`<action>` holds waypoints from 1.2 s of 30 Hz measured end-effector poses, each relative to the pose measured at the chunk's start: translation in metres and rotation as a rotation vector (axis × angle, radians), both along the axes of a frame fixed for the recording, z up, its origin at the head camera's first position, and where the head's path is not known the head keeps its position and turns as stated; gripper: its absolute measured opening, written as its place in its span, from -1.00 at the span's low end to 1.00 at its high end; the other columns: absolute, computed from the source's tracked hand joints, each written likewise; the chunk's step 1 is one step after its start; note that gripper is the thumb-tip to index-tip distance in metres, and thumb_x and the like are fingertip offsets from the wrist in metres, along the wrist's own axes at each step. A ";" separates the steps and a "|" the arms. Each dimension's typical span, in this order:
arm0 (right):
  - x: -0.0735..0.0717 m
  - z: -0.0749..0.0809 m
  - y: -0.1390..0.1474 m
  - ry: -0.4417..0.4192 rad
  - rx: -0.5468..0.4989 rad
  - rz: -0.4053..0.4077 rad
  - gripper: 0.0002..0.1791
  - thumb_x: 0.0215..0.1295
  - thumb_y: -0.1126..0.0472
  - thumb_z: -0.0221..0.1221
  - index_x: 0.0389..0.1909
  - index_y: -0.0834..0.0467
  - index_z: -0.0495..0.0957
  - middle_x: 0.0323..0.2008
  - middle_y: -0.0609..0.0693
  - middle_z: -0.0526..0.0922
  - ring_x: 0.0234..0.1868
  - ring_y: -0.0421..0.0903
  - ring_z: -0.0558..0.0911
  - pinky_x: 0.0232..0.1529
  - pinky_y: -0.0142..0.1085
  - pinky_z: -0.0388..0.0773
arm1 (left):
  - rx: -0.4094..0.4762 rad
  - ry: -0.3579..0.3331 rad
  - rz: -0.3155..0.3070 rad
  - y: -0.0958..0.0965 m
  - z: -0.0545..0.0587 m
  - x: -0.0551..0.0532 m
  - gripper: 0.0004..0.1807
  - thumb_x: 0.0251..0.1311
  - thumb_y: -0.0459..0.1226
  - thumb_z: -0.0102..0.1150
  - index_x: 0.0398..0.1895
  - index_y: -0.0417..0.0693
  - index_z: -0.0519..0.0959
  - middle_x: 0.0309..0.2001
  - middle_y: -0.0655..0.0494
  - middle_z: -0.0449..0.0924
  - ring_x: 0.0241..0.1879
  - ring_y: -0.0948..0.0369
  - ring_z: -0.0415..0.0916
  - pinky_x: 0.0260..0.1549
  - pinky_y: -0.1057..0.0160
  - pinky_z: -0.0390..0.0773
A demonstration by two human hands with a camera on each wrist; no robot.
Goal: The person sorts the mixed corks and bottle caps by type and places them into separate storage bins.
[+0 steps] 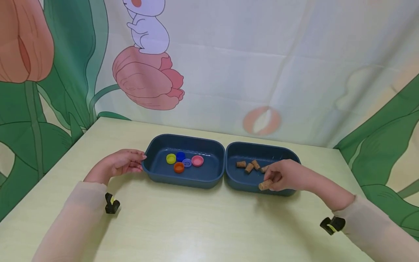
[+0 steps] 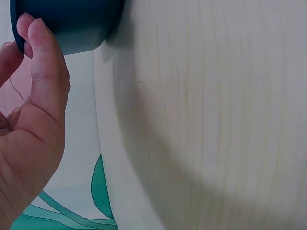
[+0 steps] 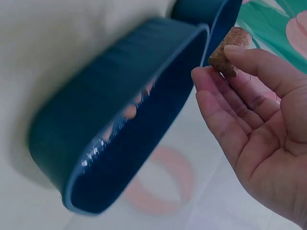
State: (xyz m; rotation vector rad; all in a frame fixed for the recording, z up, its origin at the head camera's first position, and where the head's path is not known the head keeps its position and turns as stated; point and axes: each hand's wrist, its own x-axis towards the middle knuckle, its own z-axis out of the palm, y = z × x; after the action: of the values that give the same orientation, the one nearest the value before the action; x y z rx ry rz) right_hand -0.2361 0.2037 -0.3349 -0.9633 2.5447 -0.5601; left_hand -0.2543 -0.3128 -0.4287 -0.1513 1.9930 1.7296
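My left hand (image 1: 126,162) pinches the rim at the left end of a dark blue tray (image 1: 183,179). Inside that tray lie several bottle caps, among them a yellow cap (image 1: 171,158), an orange cap (image 1: 179,167) and a pink cap (image 1: 197,161). Between the thumb and fingers of my right hand (image 1: 288,175) is a cork (image 1: 264,185), held above the front edge of a second blue tray (image 1: 240,185). Several more corks (image 1: 249,168) lie in this tray; one is partly hidden by the hand. The right wrist view shows the held cork (image 3: 231,50) at the fingertips.
Both trays stand end to end near the back of a pale wood-grain table (image 1: 196,225). Behind the table hangs a cloth (image 1: 222,72) printed with tulips and a white animal. Each sleeve carries a small black clip (image 1: 112,203) near the wrist.
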 end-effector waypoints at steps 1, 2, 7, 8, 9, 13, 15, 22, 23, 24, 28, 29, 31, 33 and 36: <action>-0.003 0.003 0.001 -0.008 0.002 0.002 -0.86 0.23 0.33 0.31 -0.19 0.21 0.68 -0.18 0.06 0.77 -0.32 -0.29 0.65 -0.31 -0.44 0.60 | 0.000 0.000 0.000 0.000 0.000 0.000 -0.83 0.55 -0.27 -0.04 0.05 -0.17 0.38 -0.44 0.25 0.61 -0.42 0.37 0.60 -0.27 0.44 0.73; -0.006 0.005 0.002 -0.018 0.005 0.003 -0.85 0.24 0.33 0.30 -0.18 0.21 0.68 -0.16 0.07 0.77 -0.31 -0.28 0.65 -0.31 -0.42 0.60 | 0.000 -0.001 0.001 0.000 0.000 0.000 -0.83 0.55 -0.27 -0.04 0.05 -0.17 0.38 -0.44 0.25 0.61 -0.42 0.37 0.60 -0.27 0.44 0.73; -0.022 0.015 0.004 -0.074 0.051 0.015 -0.83 0.27 0.31 0.32 -0.13 0.22 0.67 -0.18 0.04 0.76 -0.26 -0.24 0.66 -0.23 -0.38 0.64 | -0.003 -0.003 -0.002 0.000 0.002 -0.001 -0.85 0.55 -0.27 -0.05 0.03 -0.16 0.39 -0.45 0.26 0.61 -0.43 0.37 0.60 -0.25 0.44 0.73; -0.025 0.016 0.004 -0.085 0.061 0.016 -0.83 0.27 0.31 0.33 -0.13 0.23 0.67 -0.18 0.03 0.75 -0.24 -0.24 0.67 -0.21 -0.38 0.65 | -0.004 -0.003 -0.003 0.000 0.002 -0.001 -0.85 0.55 -0.27 -0.05 0.03 -0.16 0.39 -0.45 0.26 0.61 -0.43 0.37 0.60 -0.24 0.43 0.73; -0.028 0.018 0.004 -0.098 0.069 0.017 -0.82 0.28 0.30 0.33 -0.12 0.23 0.67 -0.20 0.02 0.75 -0.23 -0.24 0.67 -0.19 -0.38 0.66 | -0.004 -0.002 -0.004 0.000 0.003 -0.001 -0.85 0.55 -0.27 -0.05 0.02 -0.15 0.39 -0.45 0.26 0.61 -0.42 0.37 0.60 -0.24 0.43 0.73; -0.040 0.023 0.003 -0.133 0.082 0.040 -0.80 0.29 0.29 0.33 -0.10 0.25 0.66 -0.20 0.04 0.75 -0.22 -0.24 0.67 -0.16 -0.35 0.67 | -0.007 0.000 -0.004 0.000 0.003 0.000 -0.85 0.55 -0.27 -0.05 0.03 -0.15 0.38 -0.45 0.27 0.61 -0.42 0.37 0.59 -0.25 0.44 0.73; -0.047 0.024 0.003 -0.152 0.090 0.052 -0.78 0.30 0.29 0.33 -0.08 0.27 0.65 -0.19 0.06 0.75 -0.21 -0.23 0.67 -0.14 -0.35 0.67 | -0.004 0.001 -0.006 0.000 0.004 0.000 -0.85 0.55 -0.27 -0.06 0.03 -0.15 0.38 -0.45 0.26 0.60 -0.42 0.37 0.59 -0.26 0.45 0.72; -0.074 0.025 0.002 -0.216 0.131 0.073 -0.76 0.34 0.28 0.31 -0.04 0.30 0.63 -0.16 0.10 0.75 -0.19 -0.22 0.65 -0.12 -0.35 0.65 | -0.001 0.002 -0.007 0.000 0.004 0.000 -0.82 0.55 -0.27 -0.05 0.06 -0.17 0.37 -0.45 0.27 0.61 -0.43 0.38 0.59 -0.26 0.46 0.72; -0.078 0.025 0.002 -0.236 0.138 0.071 -0.75 0.35 0.28 0.30 -0.02 0.31 0.62 -0.15 0.10 0.75 -0.19 -0.22 0.65 -0.11 -0.35 0.64 | -0.001 0.001 -0.005 0.000 0.004 0.000 -0.83 0.55 -0.27 -0.05 0.05 -0.17 0.38 -0.45 0.27 0.61 -0.43 0.38 0.59 -0.26 0.46 0.72; -0.081 0.024 0.001 -0.260 0.148 0.064 -0.73 0.37 0.27 0.28 0.00 0.31 0.61 -0.13 0.09 0.74 -0.18 -0.22 0.64 -0.09 -0.35 0.64 | 0.001 0.000 -0.006 0.000 0.004 0.000 -0.84 0.55 -0.27 -0.05 0.05 -0.16 0.38 -0.45 0.27 0.61 -0.43 0.38 0.59 -0.26 0.46 0.72; -0.094 0.022 0.000 -0.363 0.197 0.041 -0.65 0.39 0.25 0.25 0.11 0.32 0.56 -0.14 0.01 0.72 -0.22 -0.21 0.58 -0.06 -0.31 0.61 | 0.006 -0.005 -0.006 0.000 0.003 0.000 -0.85 0.55 -0.26 -0.04 0.04 -0.14 0.39 -0.45 0.27 0.62 -0.43 0.38 0.60 -0.26 0.45 0.72; -0.097 0.022 -0.001 -0.385 0.210 0.031 -0.64 0.39 0.24 0.25 0.13 0.31 0.55 -0.14 -0.03 0.72 -0.22 -0.22 0.58 -0.05 -0.31 0.61 | 0.006 -0.006 -0.007 -0.001 0.003 0.000 -0.84 0.55 -0.26 -0.04 0.04 -0.14 0.39 -0.45 0.27 0.62 -0.42 0.38 0.60 -0.26 0.45 0.73; -0.102 0.019 -0.002 -0.419 0.232 0.019 -0.62 0.39 0.23 0.24 0.16 0.31 0.54 -0.15 -0.07 0.73 -0.21 -0.23 0.59 0.00 -0.29 0.62 | 0.004 -0.008 -0.006 -0.001 0.002 0.000 -0.84 0.55 -0.26 -0.04 0.04 -0.14 0.39 -0.45 0.26 0.62 -0.43 0.37 0.60 -0.26 0.45 0.73; -0.108 0.015 -0.003 -0.447 0.246 0.009 -0.61 0.42 0.22 0.23 0.17 0.31 0.54 -0.13 -0.08 0.74 -0.16 -0.25 0.63 0.08 -0.25 0.66 | 0.002 -0.010 -0.004 -0.001 0.001 0.000 -0.83 0.55 -0.26 -0.04 0.05 -0.15 0.39 -0.45 0.26 0.62 -0.43 0.37 0.60 -0.26 0.45 0.73; -0.116 0.007 -0.004 -0.492 0.249 -0.013 -0.61 0.44 0.22 0.22 0.18 0.32 0.53 -0.10 -0.07 0.75 -0.08 -0.26 0.68 0.18 -0.20 0.67 | 0.002 -0.010 -0.007 -0.001 0.000 -0.001 -0.81 0.55 -0.26 -0.04 0.07 -0.17 0.37 -0.45 0.27 0.62 -0.42 0.38 0.60 -0.26 0.45 0.72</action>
State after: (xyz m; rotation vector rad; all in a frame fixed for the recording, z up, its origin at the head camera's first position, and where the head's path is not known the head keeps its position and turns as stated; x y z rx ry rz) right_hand -0.3516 0.1998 -0.3278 -0.6269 2.1162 -0.4084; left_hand -0.2552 -0.3136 -0.4286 -0.1519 1.9830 1.7229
